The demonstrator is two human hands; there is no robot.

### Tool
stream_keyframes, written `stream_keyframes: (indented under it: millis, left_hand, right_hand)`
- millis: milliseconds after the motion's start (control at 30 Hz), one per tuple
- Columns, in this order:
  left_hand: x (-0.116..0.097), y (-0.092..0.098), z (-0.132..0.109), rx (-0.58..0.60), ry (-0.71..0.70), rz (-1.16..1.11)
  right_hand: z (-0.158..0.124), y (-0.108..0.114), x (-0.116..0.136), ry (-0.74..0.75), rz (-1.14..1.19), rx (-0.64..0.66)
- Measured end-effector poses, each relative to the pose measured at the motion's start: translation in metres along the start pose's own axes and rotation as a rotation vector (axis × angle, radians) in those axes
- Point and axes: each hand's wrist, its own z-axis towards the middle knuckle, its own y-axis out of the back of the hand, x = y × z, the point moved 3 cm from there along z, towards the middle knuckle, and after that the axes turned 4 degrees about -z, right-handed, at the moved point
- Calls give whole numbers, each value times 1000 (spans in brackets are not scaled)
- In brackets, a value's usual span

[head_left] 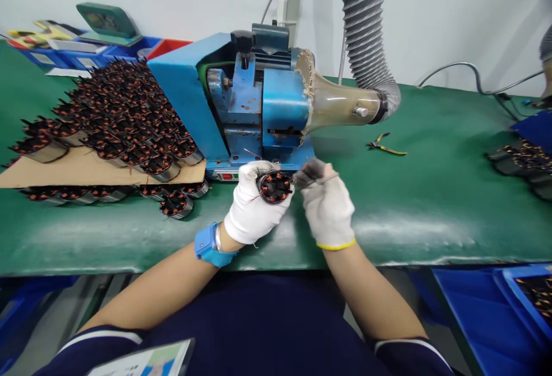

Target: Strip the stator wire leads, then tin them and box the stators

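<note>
- Surface (431,203): we see a green-covered top carrying all the parts listed below.
- Belt-housing machine (245,100): blue, behind the hands; a grey corrugated duct (364,25) joins its right side through a tapered hood (340,103).
- Stator stack (121,106): at left, many wound stators rest on a cardboard sheet (56,172), with more below it. We cannot tell whether these are finished.
- Stator group (528,163): at the right edge; its condition is likewise unclear to us.
- Left grip (256,209): gloved, closed around one wound stator (276,187), its winding end facing us, in front of the machine base.
- Right grip (326,206): gloved, fingers bunched just beside the stator's rim; blur prevents us telling whether they pinch anything.
- Pliers (386,146): lying apart, right of the machine.
- Wire strand (251,152): thin, above the left thumb. We judge handling of this stator under way, its loose strands left to deal with.
</note>
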Motion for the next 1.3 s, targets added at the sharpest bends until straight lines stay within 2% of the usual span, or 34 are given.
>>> stream_keyframes:
  millis: [100, 267, 400, 533, 833, 967, 1067, 1167, 1233, 1300]
  left_hand:
    - [7, 2, 0, 29, 2, 84]
    - [8, 3, 10, 63, -76, 187]
    - [15, 2, 24, 29, -55, 226]
    - [17, -1, 33, 24, -55, 233]
    - [12, -5, 39, 67, -11, 251]
    - [12, -2, 36, 45, -36, 253]
    - [5, 2, 24, 56, -115, 223]
    - [-2, 6, 12, 117, -161, 169]
    - [-4, 8, 8, 153, -172, 118]
    - [-4, 9, 7, 170, -199, 50]
  right_hand:
    - [-9, -23, -10, 33, -161, 104]
    - [6, -47, -18, 28, -224, 42]
    - [26, -62, -24, 84, -251, 59]
    - [36, -69, -23, 130, -261, 53]
    - [38, -67, -17, 134, -302, 10]
    - [33, -66, -14, 154, -323, 25]
    - [14, -52, -4, 190, -369, 102]
    - [-15, -30, 6, 225, -465, 214]
    - [-29, -18, 11, 285, -518, 290]
    - [-37, -9, 16, 375, -582, 309]
